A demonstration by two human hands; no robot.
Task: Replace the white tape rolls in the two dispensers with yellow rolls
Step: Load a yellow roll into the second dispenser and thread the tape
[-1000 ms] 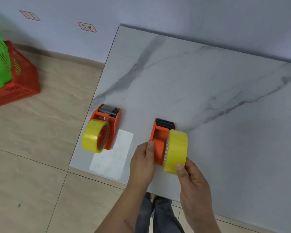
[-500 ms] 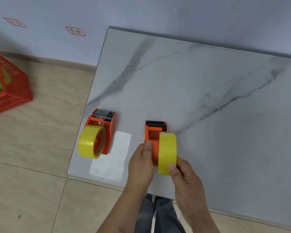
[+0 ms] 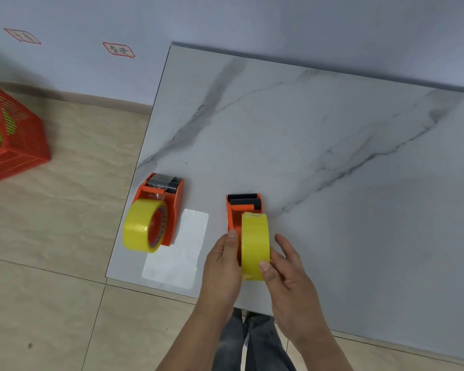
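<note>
Two orange tape dispensers stand on the marble table [image 3: 332,156]. The left dispenser [image 3: 172,210] carries a yellow roll [image 3: 140,228] on its outer side, near the table's left edge. The right dispenser [image 3: 239,210] stands upright with a second yellow roll [image 3: 255,245] against its right side. My left hand [image 3: 223,263] grips this dispenser's rear left side, thumb on the orange body. My right hand [image 3: 287,271] holds the yellow roll, thumb on its front face and fingers behind it. No white roll is in view.
A white sheet [image 3: 177,253] lies flat on the table between the dispensers. A red basket [image 3: 16,145] with a green one inside stands on the tiled floor at left. The wall behind the table carries two red-framed labels [image 3: 118,49]. My legs show below the table's front edge.
The yellow roll has turned from tilted to edge-on and moved in against the right dispenser. My right hand's fingers have spread behind it. The left dispenser is unchanged.
</note>
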